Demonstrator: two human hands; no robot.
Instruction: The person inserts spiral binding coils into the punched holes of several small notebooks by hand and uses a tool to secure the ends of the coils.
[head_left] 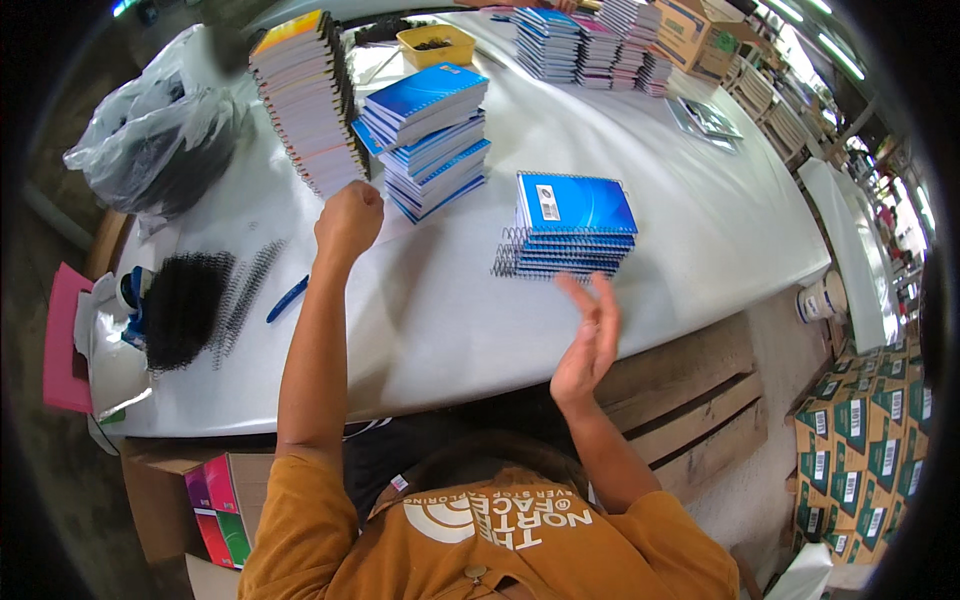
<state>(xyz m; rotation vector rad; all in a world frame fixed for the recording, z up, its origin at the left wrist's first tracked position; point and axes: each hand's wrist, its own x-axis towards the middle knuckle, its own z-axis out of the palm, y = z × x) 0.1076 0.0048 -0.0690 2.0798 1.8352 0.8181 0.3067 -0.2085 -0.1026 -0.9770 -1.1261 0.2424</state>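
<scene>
My left hand [350, 222] is closed in a fist over the white table, beside the foot of a tall stack of spiral-bound notebooks [305, 110]. Whatever it may hold is hidden by the fingers. Just right of it rises a stack of blue-covered books [430, 135], with no wire visible on them. My right hand [590, 345], slightly blurred, has its fingers apart and nothing in them. It is just in front of a short stack of blue notebooks [580, 205], whose black wire spirals stick out at the left.
Loose black spirals [190, 310] and a blue pen [288, 299] lie at left. Behind are a bulging plastic bag [165, 130], a yellow tray [437, 45], more notebook stacks [545, 45] and a cardboard box [697, 38]. Patterned cartons [860, 450] stand right of the table.
</scene>
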